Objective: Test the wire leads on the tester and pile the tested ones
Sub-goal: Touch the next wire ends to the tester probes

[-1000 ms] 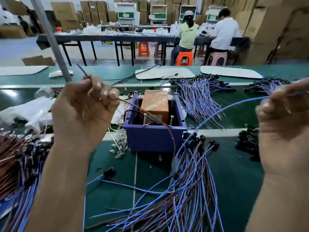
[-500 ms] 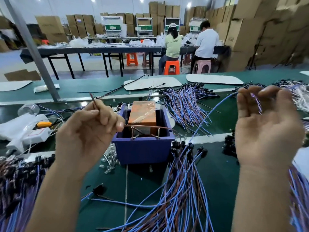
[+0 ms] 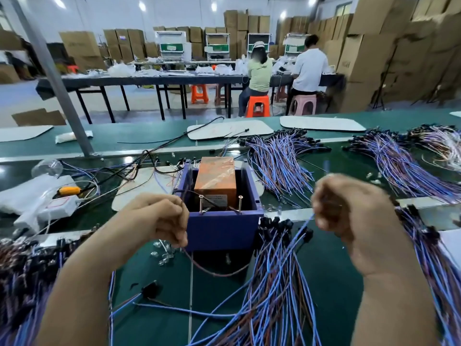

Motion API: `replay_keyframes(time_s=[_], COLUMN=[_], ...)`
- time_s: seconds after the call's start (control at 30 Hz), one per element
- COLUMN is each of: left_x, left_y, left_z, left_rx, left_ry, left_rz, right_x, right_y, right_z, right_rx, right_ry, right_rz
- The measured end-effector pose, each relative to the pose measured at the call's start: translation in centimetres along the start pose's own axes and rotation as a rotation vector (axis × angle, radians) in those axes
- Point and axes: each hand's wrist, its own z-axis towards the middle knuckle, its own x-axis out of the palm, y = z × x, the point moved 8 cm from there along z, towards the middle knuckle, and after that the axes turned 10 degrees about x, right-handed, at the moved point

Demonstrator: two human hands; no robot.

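The tester is a blue open box (image 3: 224, 228) with an orange block (image 3: 215, 178) inside and two upright metal pins (image 3: 220, 204) at its front. My left hand (image 3: 159, 219) is just left of the box and pinches the brown wire (image 3: 214, 272) of a lead, which loops down under the box front. My right hand (image 3: 349, 208), blurred and fisted to the right of the box, grips the blue wire (image 3: 305, 222) of the same lead. A heap of blue and brown leads (image 3: 269, 300) with black connectors lies in front of the box.
More lead piles lie behind the box (image 3: 279, 161), at the far right (image 3: 399, 161) and at the left edge (image 3: 22, 278). A white power strip (image 3: 59, 206), plastic bags and black cables sit at left. A grey post (image 3: 62, 96) stands on the green bench. Two people sit at a far table.
Both hands have dropped from in front of my face to beside the tester. The right hand has closed from a loose pinch into a fist. The camera has tilted up.
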Motion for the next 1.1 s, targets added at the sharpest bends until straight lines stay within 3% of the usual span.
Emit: replay_keyframes(time_s=[0.1,0.23,1.1], left_x=[0.3,0.9,1.0], left_y=[2.8,4.8,6.7], left_z=[0.4,0.9,1.3], left_rx=[-0.171,-0.267,-0.349], left_ry=[-0.002,-0.006,-0.033], left_rz=[0.107,0.137,0.158], right_x=[2.0,4.4,6.1], right_y=[-4.6,-8.6,-11.6], right_z=[1.3,2.4,4.1], right_rx=[0.294,0.493,0.532], right_ry=[0.083,0.2,0.165], right_rz=[-0.395,-0.55,-0.616])
